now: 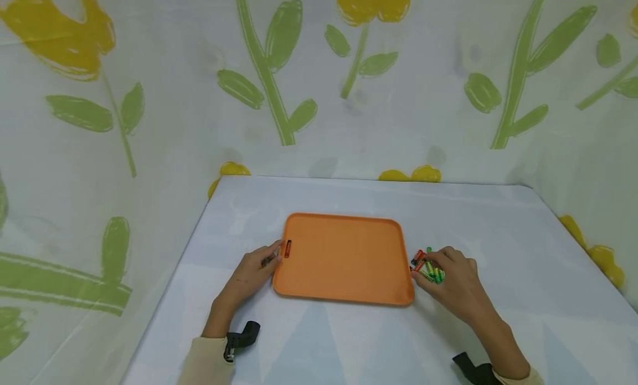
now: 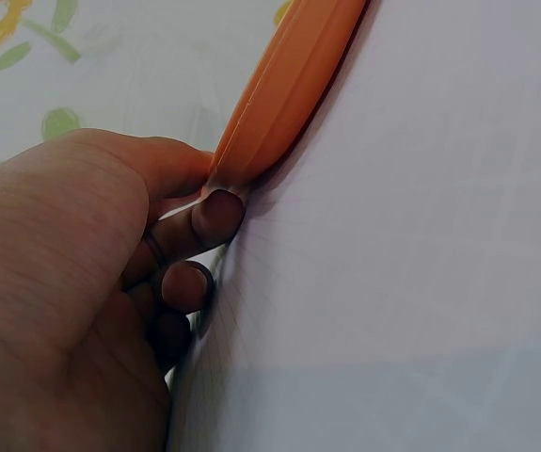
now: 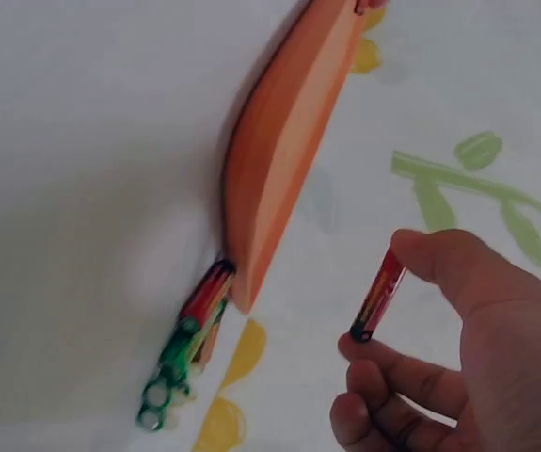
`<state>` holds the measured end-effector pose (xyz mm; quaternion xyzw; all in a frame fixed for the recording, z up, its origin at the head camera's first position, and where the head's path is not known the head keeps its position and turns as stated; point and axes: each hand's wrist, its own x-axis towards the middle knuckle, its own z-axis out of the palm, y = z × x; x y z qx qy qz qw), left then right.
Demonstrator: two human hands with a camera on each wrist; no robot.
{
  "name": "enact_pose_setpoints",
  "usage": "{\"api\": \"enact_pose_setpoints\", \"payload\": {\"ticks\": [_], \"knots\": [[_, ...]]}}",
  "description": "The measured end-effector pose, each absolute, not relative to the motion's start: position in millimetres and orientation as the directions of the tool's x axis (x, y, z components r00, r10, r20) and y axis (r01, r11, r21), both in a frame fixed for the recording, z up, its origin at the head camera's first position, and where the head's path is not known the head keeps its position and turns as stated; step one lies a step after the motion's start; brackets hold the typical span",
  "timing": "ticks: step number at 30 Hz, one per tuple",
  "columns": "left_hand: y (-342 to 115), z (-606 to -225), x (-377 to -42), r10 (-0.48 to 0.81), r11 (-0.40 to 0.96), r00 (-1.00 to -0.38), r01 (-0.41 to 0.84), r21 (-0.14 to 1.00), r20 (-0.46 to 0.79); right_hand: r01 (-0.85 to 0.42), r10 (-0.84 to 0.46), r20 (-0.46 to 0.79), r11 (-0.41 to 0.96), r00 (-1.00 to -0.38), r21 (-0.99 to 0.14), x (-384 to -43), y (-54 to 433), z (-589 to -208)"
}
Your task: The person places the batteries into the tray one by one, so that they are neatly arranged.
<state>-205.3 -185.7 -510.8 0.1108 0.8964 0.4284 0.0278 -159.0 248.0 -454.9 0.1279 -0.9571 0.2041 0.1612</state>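
An orange tray [image 1: 344, 257] lies on the table, with one red battery [image 1: 287, 249] on it near the left rim. My left hand [image 1: 254, 274] is at that rim; in the left wrist view, thumb and index finger pinch the tray's edge [image 2: 284, 94]. Beside the tray's right edge is my right hand [image 1: 453, 282]. Its thumb and index finger hold a small red battery [image 3: 379, 292] by its two ends, as the right wrist view shows. A small pile of green batteries [image 3: 171, 363] and red batteries [image 3: 209, 290] lies against the tray's right side, partly hidden by the right hand in the head view.
The table [image 1: 319, 340] has a pale cloth with light blue triangles. Behind and to the sides hangs a white curtain [image 1: 174, 69] printed with yellow flowers and green leaves. Black straps [image 1: 241, 340] are on both wrists.
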Motion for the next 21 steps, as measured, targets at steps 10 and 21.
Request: {"api": "enact_pose_setpoints", "payload": {"ticks": [10,21], "knots": [[-185,-512,-203,0.216,0.598,-0.975,0.168,0.784,0.044,-0.553,-0.355,0.471,0.734,-0.807,-0.394,-184,201,-455],[-185,-509,-202,0.216,0.607,-0.973,0.196,0.77,0.078,-0.586,-0.41,0.43,0.666,-0.805,-0.461,-202,153,-462]]}}
